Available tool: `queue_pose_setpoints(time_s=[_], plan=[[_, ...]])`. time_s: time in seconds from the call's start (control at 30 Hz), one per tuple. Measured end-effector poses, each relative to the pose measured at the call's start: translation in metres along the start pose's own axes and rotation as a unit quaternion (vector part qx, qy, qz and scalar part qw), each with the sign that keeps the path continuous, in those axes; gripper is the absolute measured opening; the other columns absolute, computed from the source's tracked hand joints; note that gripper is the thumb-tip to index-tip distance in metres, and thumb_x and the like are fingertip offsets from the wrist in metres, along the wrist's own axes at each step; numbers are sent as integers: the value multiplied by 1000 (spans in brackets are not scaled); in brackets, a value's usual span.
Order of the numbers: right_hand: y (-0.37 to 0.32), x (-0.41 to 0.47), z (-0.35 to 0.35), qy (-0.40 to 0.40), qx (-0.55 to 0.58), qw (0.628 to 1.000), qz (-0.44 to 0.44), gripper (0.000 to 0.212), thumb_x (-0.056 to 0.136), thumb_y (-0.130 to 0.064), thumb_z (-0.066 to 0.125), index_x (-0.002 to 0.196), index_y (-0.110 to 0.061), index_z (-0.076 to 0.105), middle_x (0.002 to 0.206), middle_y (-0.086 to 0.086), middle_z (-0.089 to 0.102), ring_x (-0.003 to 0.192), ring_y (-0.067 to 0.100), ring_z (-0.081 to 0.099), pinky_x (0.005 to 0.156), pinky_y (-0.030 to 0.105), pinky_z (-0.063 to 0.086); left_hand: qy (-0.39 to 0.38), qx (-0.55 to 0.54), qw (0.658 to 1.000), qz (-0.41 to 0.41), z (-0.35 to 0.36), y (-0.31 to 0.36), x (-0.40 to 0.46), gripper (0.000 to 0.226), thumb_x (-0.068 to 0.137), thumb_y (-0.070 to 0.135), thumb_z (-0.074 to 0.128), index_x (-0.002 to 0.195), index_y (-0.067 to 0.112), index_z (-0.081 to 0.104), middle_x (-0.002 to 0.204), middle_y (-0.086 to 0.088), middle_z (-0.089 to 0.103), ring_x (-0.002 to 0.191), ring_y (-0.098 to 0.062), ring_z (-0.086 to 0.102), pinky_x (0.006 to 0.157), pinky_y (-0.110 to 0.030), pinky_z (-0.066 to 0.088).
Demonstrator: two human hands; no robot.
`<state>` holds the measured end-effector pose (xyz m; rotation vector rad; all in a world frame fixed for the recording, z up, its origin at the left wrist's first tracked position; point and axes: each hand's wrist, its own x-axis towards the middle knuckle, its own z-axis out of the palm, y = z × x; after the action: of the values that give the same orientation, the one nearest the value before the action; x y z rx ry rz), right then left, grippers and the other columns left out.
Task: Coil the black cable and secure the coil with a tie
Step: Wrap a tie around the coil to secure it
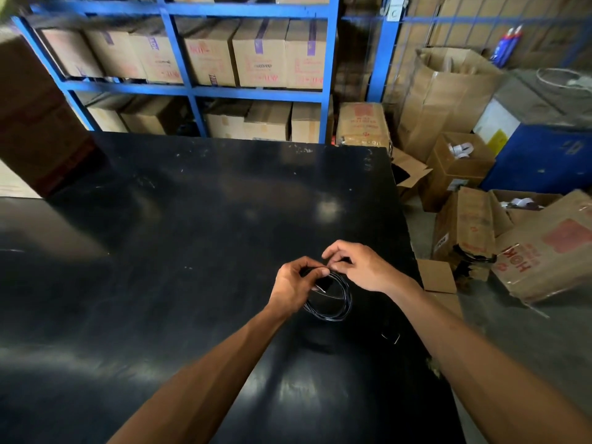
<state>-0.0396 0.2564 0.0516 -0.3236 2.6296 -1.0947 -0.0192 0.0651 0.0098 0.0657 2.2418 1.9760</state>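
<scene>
Black cable [333, 299] already wound into a small coil, held just above the dark table [192, 219] near its right edge. Left hand [296, 283] closed on the top of the coil, pinching the loops together. Right hand [355, 267] fingers curled at the same spot, apparently working a tie; tie itself too small to make out. Judgement: keep left pinch firm so loops stay stacked, wrap snug across all strands. Cardboard boxes [480, 235] on the floor beside

worktop [198, 219]: landmark | cable coil [333, 302] above its near right part, between both hands | shelving [192, 88] with boxes behind its far edge | cartons [461, 168] on floor to its right
</scene>
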Motion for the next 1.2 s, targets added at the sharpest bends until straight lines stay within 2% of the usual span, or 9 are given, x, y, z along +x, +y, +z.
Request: queue_pose_setpoints(time_s=[0.13,0.23,0.37,0.47,0.73,0.83,1.0,1.1,1.2], plan=[[-9,-5,5,102,-8,995,11,26,88,-20,81,111,-24,70,95,-14,68,90,6,69,73,14,50,10,-48,998,-26,-2,0,-3,4,88,14,77,87,10,75,82,-4,78,74,-17,75,68,-33,63],[-19,-14,9,173,-29,984,-29,23,83,-19,85,103,-21,73,91,-7,73,86,11,72,76,27,58,34,-31,998,-52,-1,3,-2,11,91,17,74,89,7,72,84,-8,78,67,-22,76,63,-33,63],[-26,-33,19,167,-129,962,-175,15,89,-7,77,104,-12,73,93,4,79,88,20,75,78,43,61,57,5,997,-56,-1,7,-4,11,92,23,71,84,15,71,75,1,78,60,-18,76,47,-16,48],[-29,-43,19,171,-203,938,-225,13,92,-3,72,104,-6,73,91,10,76,87,27,72,74,47,60,44,-6,997,-58,2,8,-4,10,93,18,67,87,10,70,79,-5,78,64,-22,77,57,-28,59],[-40,-55,6,111,-258,937,-206,40,99,-31,65,135,-16,54,118,7,69,108,19,65,90,38,58,35,-44,997,-50,1,23,-4,8,88,10,68,85,5,73,79,-13,78,71,-25,77,67,-33,64],[-41,-54,4,129,-266,936,-191,43,96,-17,69,136,-14,53,116,8,68,106,21,65,89,37,58,0,-62,998,-35,0,29,-3,12,89,14,71,88,2,72,78,-14,78,64,-23,73,67,-31,62],[-45,-43,0,183,-193,952,-150,44,87,2,71,117,-18,46,100,-1,56,93,23,64,72,25,47,-28,-101,994,2,-1,43,2,19,93,19,72,91,0,70,75,-10,76,63,-19,67,63,-27,57],[-44,-35,-7,205,-70,972,-95,57,93,-13,72,138,-28,40,115,-5,55,107,7,58,90,21,48,-11,-132,991,-6,-5,58,12,21,92,21,73,87,1,71,71,-10,74,57,-14,64,57,-23,53],[-47,-33,-20,178,157,971,8,60,91,-41,75,144,-38,45,138,-15,40,128,-2,44,109,23,37,17,-198,980,-6,-8,75,24,20,94,18,70,87,0,71,71,-9,73,58,-13,63,57,-22,53]])
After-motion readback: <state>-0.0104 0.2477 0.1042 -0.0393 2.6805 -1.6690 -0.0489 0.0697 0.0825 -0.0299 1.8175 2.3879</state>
